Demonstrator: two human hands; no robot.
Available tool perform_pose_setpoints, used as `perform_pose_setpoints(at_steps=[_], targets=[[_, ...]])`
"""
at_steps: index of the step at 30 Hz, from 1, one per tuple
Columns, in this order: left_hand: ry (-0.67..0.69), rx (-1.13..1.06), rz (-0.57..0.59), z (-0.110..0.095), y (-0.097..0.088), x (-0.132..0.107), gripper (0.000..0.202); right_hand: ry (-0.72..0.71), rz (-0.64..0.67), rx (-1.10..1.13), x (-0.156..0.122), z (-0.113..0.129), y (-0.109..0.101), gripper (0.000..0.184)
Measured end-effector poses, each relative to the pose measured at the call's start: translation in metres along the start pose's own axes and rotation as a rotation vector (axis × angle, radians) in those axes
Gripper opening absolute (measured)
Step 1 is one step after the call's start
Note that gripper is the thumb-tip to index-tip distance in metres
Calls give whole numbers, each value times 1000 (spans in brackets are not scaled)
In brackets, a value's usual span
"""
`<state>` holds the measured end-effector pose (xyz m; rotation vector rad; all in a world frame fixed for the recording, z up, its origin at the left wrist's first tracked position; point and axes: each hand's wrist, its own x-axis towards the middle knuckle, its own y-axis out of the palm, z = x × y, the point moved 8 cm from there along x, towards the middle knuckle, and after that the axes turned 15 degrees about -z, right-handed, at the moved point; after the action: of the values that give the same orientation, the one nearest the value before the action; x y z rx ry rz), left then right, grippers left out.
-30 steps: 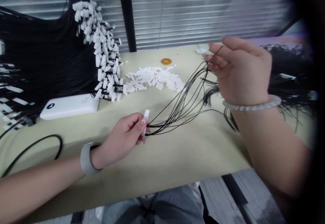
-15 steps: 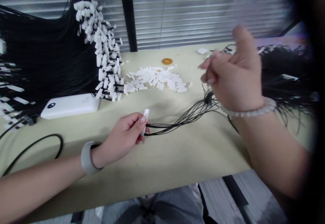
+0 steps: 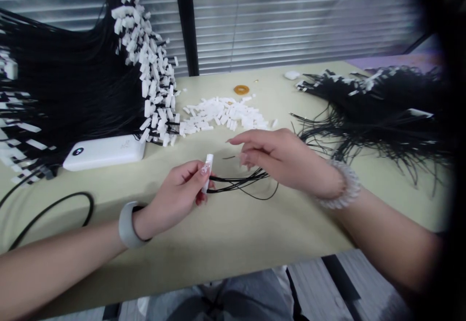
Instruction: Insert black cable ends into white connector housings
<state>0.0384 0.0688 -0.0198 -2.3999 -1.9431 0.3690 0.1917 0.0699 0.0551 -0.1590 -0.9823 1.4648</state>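
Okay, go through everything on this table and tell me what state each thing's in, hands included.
left hand: pinched shut on white connector, held roughly upright.
black cords: bunched, lying on table, ends at the left hand.
right hand: palm down over the black cords, grip unclear.
loose connectors: scattered pile, unattached.
power bank: lying flat.
orange ring: lying flat.

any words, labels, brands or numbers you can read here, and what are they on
No text here is legible.
On the white power bank, a faint mark and a small dark round display: both too small and blurred to read.
On the white plastic piece pinched in the left hand: no lettering visible.
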Motion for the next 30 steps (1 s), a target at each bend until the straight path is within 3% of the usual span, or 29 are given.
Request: perform_pose_setpoints(at_steps=[3, 8, 18, 22, 30], targets=[[3, -5, 4, 0, 0, 0, 31, 15, -62, 58, -4, 0, 6, 33], [-15, -38, 4, 2, 1, 1, 31, 59, -230, 198, -6, 1, 1, 15], [-46, -87, 22, 3, 1, 1, 29, 125, -358, 358, -9, -2, 0, 7], [-52, -86, 33, 4, 2, 1, 29, 155, -374, 444, -10, -7, 2, 18], [-57, -100, 35, 5, 2, 3, 29, 129, -357, 453, -9, -3, 3, 17]])
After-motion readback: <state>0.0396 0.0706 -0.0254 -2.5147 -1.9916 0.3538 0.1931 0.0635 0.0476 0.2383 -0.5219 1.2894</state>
